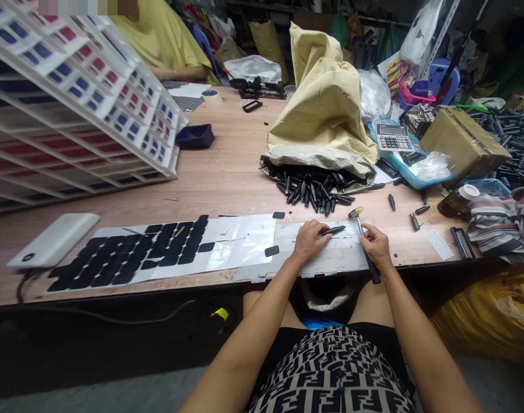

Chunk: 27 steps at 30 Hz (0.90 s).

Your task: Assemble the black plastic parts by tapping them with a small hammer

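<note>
1. My right hand (376,245) is closed around a small hammer (372,268). Its black handle points down at me and its head points away.
2. My left hand (312,241) is closed on one end of a thin black piece (334,230). The black piece is just left of the hammer, over a flat gray board (262,271).
3. The gray board lies at my edge of the counter (227,183).
4. To the left is a shiny white sheet (245,232) with lots of black patches (109,261) on its left part. Left of that sits a flat white box (58,238).
5. To the right I see a few loose black parts (414,222), a brown bottle (455,203) with a white lid and a stripy cloth (496,223).
6. Past my hands, a pile of black tubes (316,192) spills out of a big tan sack (322,123).
7. A calculator (393,138) sits at the blue basket (419,175), beside a brown cardboard box (464,143).
8. Far left, a purple tray (196,136) is by a tall white rack (171,160). Behind the rack is a person in a yellow shirt (167,40).
</note>
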Each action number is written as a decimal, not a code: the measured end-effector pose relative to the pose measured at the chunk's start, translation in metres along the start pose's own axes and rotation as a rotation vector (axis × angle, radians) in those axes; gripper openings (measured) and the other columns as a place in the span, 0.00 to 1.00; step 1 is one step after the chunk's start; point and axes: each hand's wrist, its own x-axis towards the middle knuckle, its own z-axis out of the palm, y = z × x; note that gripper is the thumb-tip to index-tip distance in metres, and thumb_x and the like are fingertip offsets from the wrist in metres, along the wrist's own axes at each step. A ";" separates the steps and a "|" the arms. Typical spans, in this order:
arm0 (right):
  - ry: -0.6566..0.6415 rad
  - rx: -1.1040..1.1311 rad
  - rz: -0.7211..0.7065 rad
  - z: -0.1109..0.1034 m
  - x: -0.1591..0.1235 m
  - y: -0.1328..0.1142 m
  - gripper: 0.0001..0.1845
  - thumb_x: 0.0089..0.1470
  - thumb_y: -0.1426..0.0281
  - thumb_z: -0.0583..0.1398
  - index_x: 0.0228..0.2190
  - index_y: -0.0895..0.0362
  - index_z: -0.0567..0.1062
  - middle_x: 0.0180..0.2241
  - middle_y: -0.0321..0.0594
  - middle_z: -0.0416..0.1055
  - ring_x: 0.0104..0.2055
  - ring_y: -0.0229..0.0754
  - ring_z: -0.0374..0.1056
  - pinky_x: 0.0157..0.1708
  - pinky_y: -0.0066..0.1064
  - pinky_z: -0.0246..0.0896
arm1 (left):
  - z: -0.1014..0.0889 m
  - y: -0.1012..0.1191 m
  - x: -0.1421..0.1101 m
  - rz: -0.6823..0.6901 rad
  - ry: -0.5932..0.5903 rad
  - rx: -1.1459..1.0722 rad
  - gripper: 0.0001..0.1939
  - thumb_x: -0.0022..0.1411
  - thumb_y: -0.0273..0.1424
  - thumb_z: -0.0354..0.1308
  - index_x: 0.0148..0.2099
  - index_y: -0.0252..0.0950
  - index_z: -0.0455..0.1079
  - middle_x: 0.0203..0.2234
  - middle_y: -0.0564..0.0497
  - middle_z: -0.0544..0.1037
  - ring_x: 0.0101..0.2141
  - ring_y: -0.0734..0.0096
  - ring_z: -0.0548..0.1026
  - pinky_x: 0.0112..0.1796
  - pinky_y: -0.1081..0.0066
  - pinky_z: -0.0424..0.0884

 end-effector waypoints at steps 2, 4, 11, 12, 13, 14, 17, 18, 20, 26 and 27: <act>-0.005 -0.012 -0.016 0.000 -0.001 0.000 0.27 0.46 0.63 0.61 0.48 0.61 0.80 0.24 0.31 0.63 0.22 0.32 0.55 0.25 0.26 0.58 | 0.000 -0.003 0.002 -0.011 -0.023 -0.006 0.08 0.61 0.33 0.63 0.44 0.41 0.76 0.38 0.50 0.77 0.43 0.61 0.72 0.48 0.61 0.68; -0.019 -0.023 -0.040 0.000 -0.003 -0.001 0.28 0.47 0.64 0.61 0.49 0.62 0.80 0.24 0.31 0.63 0.22 0.31 0.55 0.25 0.26 0.57 | -0.002 -0.004 0.003 -0.023 -0.030 -0.021 0.08 0.61 0.33 0.63 0.44 0.41 0.76 0.38 0.50 0.77 0.44 0.61 0.73 0.48 0.62 0.67; -0.098 -0.071 -0.184 0.004 -0.016 -0.010 0.26 0.51 0.66 0.61 0.51 0.59 0.80 0.25 0.31 0.65 0.21 0.31 0.55 0.24 0.25 0.58 | -0.001 -0.005 0.005 -0.046 -0.011 -0.031 0.10 0.60 0.33 0.65 0.45 0.41 0.78 0.37 0.51 0.78 0.42 0.62 0.73 0.47 0.62 0.68; -0.108 -0.081 -0.204 0.005 -0.018 -0.013 0.25 0.51 0.66 0.61 0.51 0.59 0.80 0.25 0.32 0.65 0.22 0.31 0.56 0.24 0.25 0.59 | -0.001 -0.005 0.005 -0.046 -0.009 -0.034 0.10 0.60 0.33 0.65 0.45 0.41 0.78 0.37 0.51 0.78 0.42 0.62 0.73 0.46 0.63 0.68; -0.122 -0.093 -0.226 0.007 -0.021 -0.015 0.25 0.51 0.67 0.60 0.50 0.59 0.80 0.25 0.32 0.66 0.22 0.32 0.57 0.25 0.25 0.60 | -0.001 -0.005 0.005 -0.045 -0.006 -0.039 0.10 0.60 0.33 0.65 0.45 0.41 0.79 0.37 0.51 0.78 0.42 0.62 0.73 0.46 0.63 0.68; -0.135 -0.108 -0.252 0.008 -0.024 -0.018 0.24 0.52 0.67 0.60 0.50 0.58 0.80 0.25 0.32 0.67 0.22 0.32 0.58 0.25 0.25 0.61 | -0.001 -0.006 0.005 -0.044 -0.003 -0.045 0.10 0.60 0.33 0.65 0.45 0.41 0.79 0.37 0.51 0.78 0.42 0.62 0.73 0.46 0.63 0.68; -0.164 -0.171 -0.332 0.012 -0.029 -0.027 0.24 0.51 0.69 0.60 0.51 0.56 0.80 0.26 0.34 0.71 0.24 0.34 0.62 0.28 0.26 0.63 | 0.000 -0.007 0.006 -0.047 0.009 -0.059 0.09 0.60 0.33 0.66 0.44 0.41 0.78 0.37 0.51 0.78 0.42 0.62 0.73 0.45 0.63 0.68; -0.167 -0.196 -0.353 0.013 -0.029 -0.030 0.24 0.51 0.69 0.59 0.51 0.55 0.80 0.27 0.35 0.72 0.25 0.34 0.63 0.28 0.26 0.64 | 0.000 -0.007 0.006 -0.048 0.014 -0.060 0.09 0.60 0.33 0.66 0.44 0.41 0.78 0.37 0.51 0.78 0.42 0.62 0.73 0.45 0.63 0.68; -0.167 -0.248 -0.388 0.015 -0.030 -0.034 0.24 0.51 0.70 0.59 0.50 0.55 0.80 0.28 0.36 0.74 0.25 0.36 0.65 0.30 0.27 0.65 | 0.001 -0.007 0.006 -0.052 0.020 -0.063 0.08 0.59 0.32 0.67 0.43 0.41 0.78 0.37 0.51 0.78 0.42 0.63 0.73 0.45 0.63 0.69; -0.160 -0.304 -0.364 0.017 -0.028 -0.034 0.25 0.49 0.70 0.59 0.49 0.56 0.81 0.27 0.36 0.75 0.25 0.37 0.65 0.31 0.28 0.65 | 0.001 -0.008 0.006 -0.051 0.020 -0.068 0.10 0.58 0.31 0.67 0.43 0.41 0.79 0.37 0.51 0.78 0.43 0.62 0.74 0.46 0.63 0.69; -0.151 -0.295 -0.350 0.016 -0.027 -0.034 0.25 0.49 0.70 0.59 0.49 0.57 0.81 0.27 0.36 0.74 0.25 0.36 0.65 0.31 0.28 0.65 | 0.001 -0.008 0.007 -0.048 0.020 -0.070 0.09 0.58 0.31 0.67 0.43 0.41 0.79 0.37 0.51 0.78 0.43 0.62 0.74 0.46 0.63 0.69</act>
